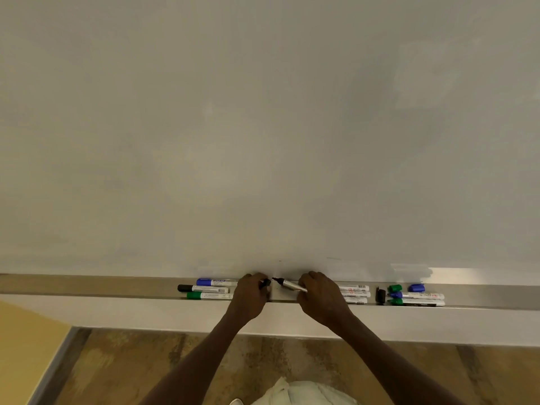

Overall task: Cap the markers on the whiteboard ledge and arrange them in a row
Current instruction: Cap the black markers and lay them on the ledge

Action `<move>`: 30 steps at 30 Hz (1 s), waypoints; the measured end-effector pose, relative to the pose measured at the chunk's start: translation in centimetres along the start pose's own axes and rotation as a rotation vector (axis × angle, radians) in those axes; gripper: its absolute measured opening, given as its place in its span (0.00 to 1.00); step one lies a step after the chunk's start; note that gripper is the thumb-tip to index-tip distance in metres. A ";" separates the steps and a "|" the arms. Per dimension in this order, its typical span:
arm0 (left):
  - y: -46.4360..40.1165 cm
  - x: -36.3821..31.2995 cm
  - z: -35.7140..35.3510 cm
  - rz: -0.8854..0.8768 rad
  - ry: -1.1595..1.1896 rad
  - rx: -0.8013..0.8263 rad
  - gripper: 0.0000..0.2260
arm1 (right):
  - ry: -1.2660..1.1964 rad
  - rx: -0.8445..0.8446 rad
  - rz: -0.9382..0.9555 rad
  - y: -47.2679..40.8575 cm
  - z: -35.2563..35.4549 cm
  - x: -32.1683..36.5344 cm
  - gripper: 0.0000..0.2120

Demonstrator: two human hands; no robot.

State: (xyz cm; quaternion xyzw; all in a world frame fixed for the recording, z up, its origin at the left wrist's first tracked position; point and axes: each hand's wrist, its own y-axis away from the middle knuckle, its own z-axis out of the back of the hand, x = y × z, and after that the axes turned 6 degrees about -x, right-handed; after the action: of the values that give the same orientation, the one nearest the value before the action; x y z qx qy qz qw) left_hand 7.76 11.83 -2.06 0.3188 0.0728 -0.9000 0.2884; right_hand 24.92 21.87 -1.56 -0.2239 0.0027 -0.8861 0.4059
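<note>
Head view, looking down at a whiteboard ledge (87,287) running the width of the frame under a blank whiteboard (263,127). At the ledge's middle, the right hand (320,293) has its fingers curled closed around the silver barrel of an uncapped marker (290,285), dark tip pointing left. Just apart from that tip, the left hand (251,293) pinches a black cap (266,283) between thumb and fingertips, open end seemingly toward the tip.

Marker and cap are likely light, rigid plastic and a little slick; holding the barrel mid-length and the cap by its sides looks right for pushing them together until they click. The exposed tip could smear skin or the board if it brushes either.

On the ledge left of the hands lie three capped markers side by side: blue (217,282) at the back edge, black (204,288) in the middle, green (209,295) at the front edge. Right of the hands, three more barrels (354,293) lie stacked front to back, their cap ends hidden behind the right hand. Further right sit a loose black cap (380,296), a loose green cap (395,288) and a loose blue cap (416,287), beside two markers, blue-tipped (418,295) and green-tipped (416,302), that appear uncapped.
</note>
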 end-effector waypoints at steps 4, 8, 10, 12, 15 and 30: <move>0.3 -0.2 0.3 0.292 0.203 -0.048 0.08 | -0.061 -0.047 -0.006 0.4 0.0 0.7 0.03; 0.1 -0.3 1.4 0.660 0.649 -0.062 0.05 | -0.105 -0.072 0.026 1.0 0.0 1.3 0.05; 0.1 -0.5 2.0 0.763 0.845 -0.090 0.06 | -0.127 -0.068 0.031 1.2 0.1 1.5 0.05; 0.4 -0.5 2.3 0.818 0.952 -0.094 0.05 | -0.146 -0.070 0.037 1.3 0.1 1.7 0.06; 0.9 -0.6 2.5 0.829 1.055 -0.057 0.06 | -0.154 -0.069 0.043 1.4 0.3 2.0 0.07; 1.5 -1.1 1.6 0.783 0.901 -0.161 0.08 | -0.218 -0.042 0.154 1.7 -0.1 3.7 0.08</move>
State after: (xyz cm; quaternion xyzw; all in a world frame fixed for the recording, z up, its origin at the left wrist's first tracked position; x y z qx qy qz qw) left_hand 8.44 10.67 -0.07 0.6491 0.1328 -0.4950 0.5622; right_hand 23.98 18.05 -0.47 -0.3263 -0.0056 -0.8225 0.4659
